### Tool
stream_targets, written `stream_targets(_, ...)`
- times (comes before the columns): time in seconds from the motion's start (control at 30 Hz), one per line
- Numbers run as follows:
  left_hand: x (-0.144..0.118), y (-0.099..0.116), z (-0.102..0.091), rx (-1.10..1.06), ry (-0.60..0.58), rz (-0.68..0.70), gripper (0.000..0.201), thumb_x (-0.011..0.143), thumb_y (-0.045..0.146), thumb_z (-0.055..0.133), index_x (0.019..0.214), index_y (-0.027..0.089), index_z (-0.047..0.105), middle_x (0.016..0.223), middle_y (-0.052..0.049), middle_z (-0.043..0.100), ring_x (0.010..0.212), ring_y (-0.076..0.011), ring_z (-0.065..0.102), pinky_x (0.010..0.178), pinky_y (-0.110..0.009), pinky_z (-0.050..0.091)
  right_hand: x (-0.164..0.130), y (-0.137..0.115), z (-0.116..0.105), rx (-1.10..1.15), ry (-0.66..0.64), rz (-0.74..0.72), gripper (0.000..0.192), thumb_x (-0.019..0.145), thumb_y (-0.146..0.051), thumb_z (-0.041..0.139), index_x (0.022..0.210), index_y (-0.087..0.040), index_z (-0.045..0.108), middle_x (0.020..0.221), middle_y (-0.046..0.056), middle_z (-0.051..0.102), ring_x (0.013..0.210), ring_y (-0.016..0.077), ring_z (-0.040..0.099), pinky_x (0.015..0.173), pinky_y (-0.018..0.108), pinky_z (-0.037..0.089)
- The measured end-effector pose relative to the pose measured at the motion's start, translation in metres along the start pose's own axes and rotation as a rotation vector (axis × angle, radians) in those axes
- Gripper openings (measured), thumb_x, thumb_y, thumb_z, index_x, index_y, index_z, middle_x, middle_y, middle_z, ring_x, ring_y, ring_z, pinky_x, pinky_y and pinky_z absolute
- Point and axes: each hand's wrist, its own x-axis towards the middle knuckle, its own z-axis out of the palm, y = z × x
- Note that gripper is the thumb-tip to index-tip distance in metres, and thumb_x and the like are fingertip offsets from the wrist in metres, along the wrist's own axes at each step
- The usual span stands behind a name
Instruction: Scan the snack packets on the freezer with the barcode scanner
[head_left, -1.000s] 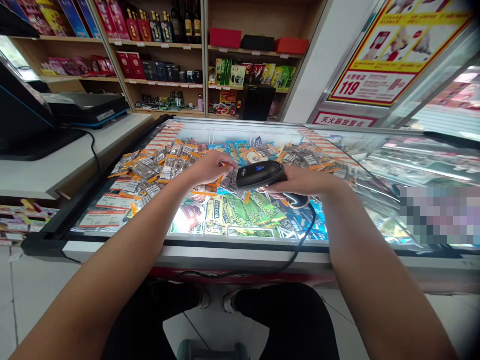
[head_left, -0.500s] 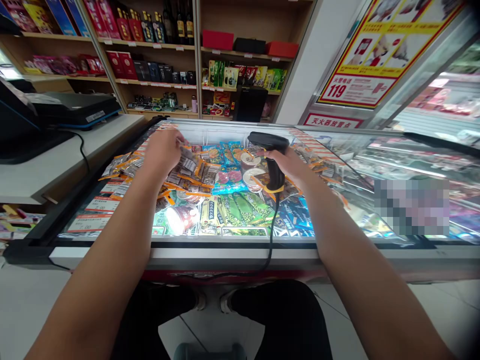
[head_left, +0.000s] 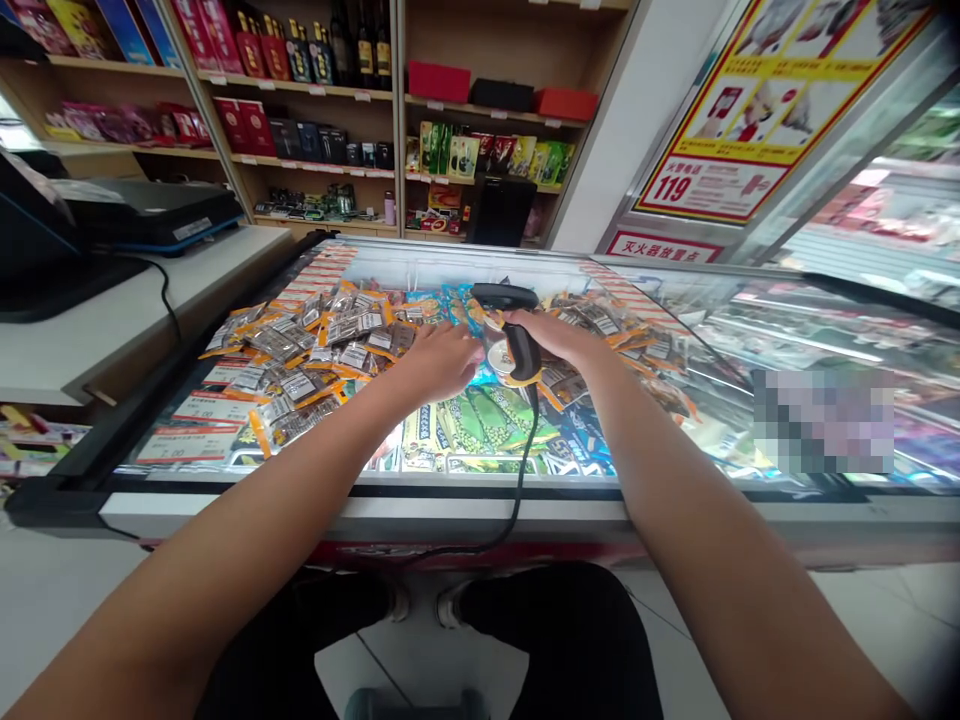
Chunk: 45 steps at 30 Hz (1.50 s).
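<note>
My right hand (head_left: 546, 336) is closed around the grip of a black barcode scanner (head_left: 520, 350), which stands upright over the glass top, its cord hanging toward the front edge. Just left of the scanner, my left hand (head_left: 448, 362) is held palm down with loosely bent fingers; no item shows in it, though its underside is hidden. Small clear packets with orange edges and white labels (head_left: 296, 385) lie spread on the glass to its left. More such packets (head_left: 600, 318) are heaped by my right hand.
Under the freezer's glass (head_left: 382, 268) are green ice-pop packs (head_left: 495, 415) and blue packs. Price labels (head_left: 187, 440) line the left side. A counter (head_left: 225, 265) with a scale (head_left: 172, 215) stands at left. Shelves (head_left: 300, 165) of bottles and boxes rise behind.
My left hand has moved right, from the left packets to beside the scanner. Packets now lie farther left and nearer the front. The scanner has shifted slightly left in my right hand.
</note>
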Motion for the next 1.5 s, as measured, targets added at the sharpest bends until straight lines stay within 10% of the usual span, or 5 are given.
stream_targets(0.3, 0.003, -0.015, 0.006, -0.092, 0.027, -0.180, 0.062, 0.099, 0.044, 0.051, 0.152, 0.011, 0.047, 0.151, -0.022, 0.056, 0.142, -0.0387, 0.046, 0.116, -0.052, 0.038, -0.027, -0.008, 0.011, 0.249, -0.347, -0.136, 0.043, 0.079, -0.052, 0.073, 0.111, -0.023, 0.069, 0.089, 0.010, 0.077, 0.090, 0.0290, 0.072, 0.081, 0.037, 0.059)
stream_targets(0.57, -0.001, -0.018, 0.010, 0.046, -0.028, -0.106, 0.074, 0.094, 0.074, 0.047, 0.133, 0.013, 0.066, 0.140, -0.021, 0.060, 0.137, -0.0425, 0.044, 0.113, -0.058, 0.038, -0.053, -0.018, -0.004, 0.225, -0.263, -0.096, 0.025, 0.083, -0.044, 0.068, 0.093, -0.020, 0.065, 0.058, 0.003, 0.059, 0.051, 0.0183, 0.052, 0.051, 0.031, 0.047)
stream_targets(1.07, 0.000, -0.022, 0.007, 0.171, 0.002, -0.304, 0.072, 0.098, 0.070, 0.040, 0.129, 0.011, 0.068, 0.142, -0.023, 0.056, 0.139, -0.0449, 0.042, 0.112, -0.056, 0.039, -0.061, -0.013, -0.019, -0.010, -0.358, -0.002, 0.031, 0.084, -0.047, 0.068, 0.069, -0.021, 0.061, 0.057, 0.007, 0.058, 0.047, 0.0181, 0.050, 0.051, 0.037, 0.049)
stream_targets(1.37, -0.005, -0.027, 0.001, 0.302, 0.027, -0.307, 0.061, 0.095, 0.057, 0.055, 0.129, 0.008, 0.067, 0.145, -0.026, 0.054, 0.142, -0.0446, 0.042, 0.114, -0.053, 0.037, -0.047, -0.008, -0.024, -0.310, 0.202, 0.117, 0.031, 0.080, -0.053, 0.075, 0.079, -0.023, 0.066, 0.079, 0.012, 0.071, 0.069, 0.0280, 0.064, 0.062, 0.040, 0.046)
stream_targets(1.5, -0.009, -0.022, -0.005, 0.351, 0.072, -0.246, 0.055, 0.092, 0.038, 0.064, 0.137, 0.007, 0.062, 0.156, -0.026, 0.047, 0.147, -0.0444, 0.038, 0.117, -0.054, 0.033, -0.042, -0.002, -0.018, -0.348, 0.176, 0.123, 0.037, 0.081, -0.059, 0.073, 0.084, -0.022, 0.067, 0.081, 0.012, 0.071, 0.069, 0.0284, 0.065, 0.058, 0.039, 0.045)
